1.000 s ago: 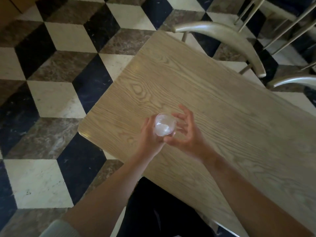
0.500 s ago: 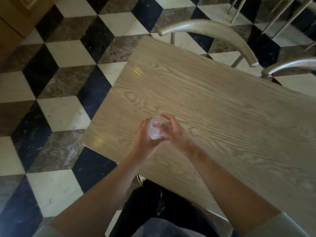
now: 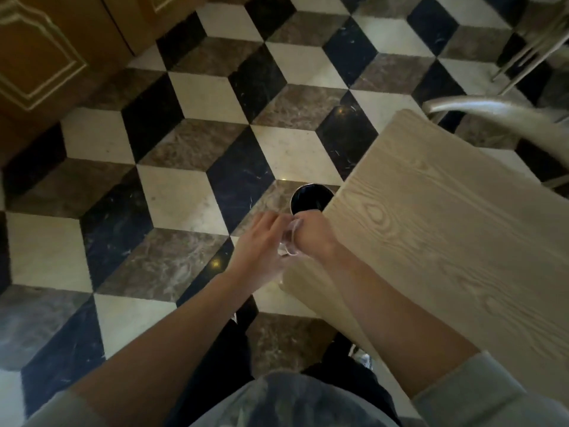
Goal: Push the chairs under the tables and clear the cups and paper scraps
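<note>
Table [image 3: 446, 229] is sitting right of both hands, its corner under the right wrist; a chair [image 3: 492, 109] back is curving beyond its far edge, seemingly tucked in. A dark round bin [image 3: 311, 198] is standing on the floor just past the fingertips, likely where the rubbish is going. Left hand [image 3: 261, 245] and right hand [image 3: 314, 232] are both closing around a clear plastic cup [image 3: 289, 241], squeezed between them, probably crushing it for dropping in. Blurred; exact finger positions unclear.
</note>
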Demonstrator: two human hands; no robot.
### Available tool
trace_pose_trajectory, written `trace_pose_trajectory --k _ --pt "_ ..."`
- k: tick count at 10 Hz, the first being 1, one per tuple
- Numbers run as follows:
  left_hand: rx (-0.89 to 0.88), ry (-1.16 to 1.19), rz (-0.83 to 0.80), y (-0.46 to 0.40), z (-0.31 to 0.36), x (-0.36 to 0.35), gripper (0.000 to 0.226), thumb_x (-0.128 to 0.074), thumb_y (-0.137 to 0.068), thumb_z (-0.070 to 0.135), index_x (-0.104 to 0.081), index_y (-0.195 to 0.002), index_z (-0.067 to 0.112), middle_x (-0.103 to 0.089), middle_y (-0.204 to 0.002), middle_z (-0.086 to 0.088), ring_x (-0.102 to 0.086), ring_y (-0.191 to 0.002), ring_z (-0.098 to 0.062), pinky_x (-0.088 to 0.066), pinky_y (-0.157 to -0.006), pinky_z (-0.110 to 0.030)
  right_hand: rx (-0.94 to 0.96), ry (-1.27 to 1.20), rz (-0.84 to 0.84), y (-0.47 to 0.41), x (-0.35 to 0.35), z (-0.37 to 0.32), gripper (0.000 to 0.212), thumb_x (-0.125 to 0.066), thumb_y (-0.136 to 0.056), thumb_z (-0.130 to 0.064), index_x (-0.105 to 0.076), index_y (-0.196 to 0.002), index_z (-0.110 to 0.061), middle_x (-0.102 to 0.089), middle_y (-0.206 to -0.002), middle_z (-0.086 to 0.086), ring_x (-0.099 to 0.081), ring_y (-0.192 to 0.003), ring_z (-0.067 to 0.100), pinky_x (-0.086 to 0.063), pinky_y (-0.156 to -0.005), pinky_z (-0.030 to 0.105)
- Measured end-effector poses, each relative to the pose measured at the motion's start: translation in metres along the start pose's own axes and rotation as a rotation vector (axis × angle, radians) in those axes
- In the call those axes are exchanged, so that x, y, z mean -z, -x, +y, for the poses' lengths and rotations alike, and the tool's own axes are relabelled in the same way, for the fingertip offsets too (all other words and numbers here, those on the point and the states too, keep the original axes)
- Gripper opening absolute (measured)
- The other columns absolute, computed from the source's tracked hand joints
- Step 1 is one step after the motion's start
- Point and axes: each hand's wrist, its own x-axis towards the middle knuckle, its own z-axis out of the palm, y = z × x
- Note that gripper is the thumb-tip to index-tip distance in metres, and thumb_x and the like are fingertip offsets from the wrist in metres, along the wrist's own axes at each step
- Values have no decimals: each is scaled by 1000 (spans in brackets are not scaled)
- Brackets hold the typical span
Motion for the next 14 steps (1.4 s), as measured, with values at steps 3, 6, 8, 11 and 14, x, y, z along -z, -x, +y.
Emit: trace_pose_trajectory --k 3,6,8,11,14 --pt "39 9 -12 -27 -140 89 61 -92 -64 18 -66 -118 7 -67 -111 -12 -60 -106 -36 -55 -85 -44 -94 -31 222 -63 -34 -161 21 -51 -101 -11 -71 -106 -5 -74 -111 12 -72 -103 29 -59 -86 34" --pt "92 223 -459 -153 -186 70 74 -84 -72 47 -54 -136 24 -57 -135 1 -47 -126 -17 -45 -106 -45 -361 -686 167 -134 14 -124 6 -64 -92 -13 -67 -88 -10 -70 -75 7 -69 -55 14 -59 -54 27" --pt "133 53 -798 -241 -207 38 116 -84 -80 42 -3 -162 31 -14 -171 -10 -9 -157 -32 -23 -121 -55 -615 -769 416 -166 44 -85 15 -59 -86 -14 -60 -71 -14 -60 -61 -2 -59 -53 16 -44 -45 22" --pt "79 30 -837 -362 -212 12 47 -63 -95 27 -52 -139 16 -63 -132 -3 -60 -115 -16 -41 -84 -21 -964 -1159 533 -182 63 -28 62 -61 -97 -32 -38 -150 -8 -64 -124 19 -68 -104 35 -59 -88 51" --pt "-93 11 -1066 -444 -190 -34 17 -59 -96 25 -62 -112 25 -63 -96 10 -62 -90 -15 -47 -71 -28 -1050 -1262 606 -183 65 -27 5 -59 -97 -20 -63 -98 -19 -71 -87 5 -76 -87 30 -63 -79 49"
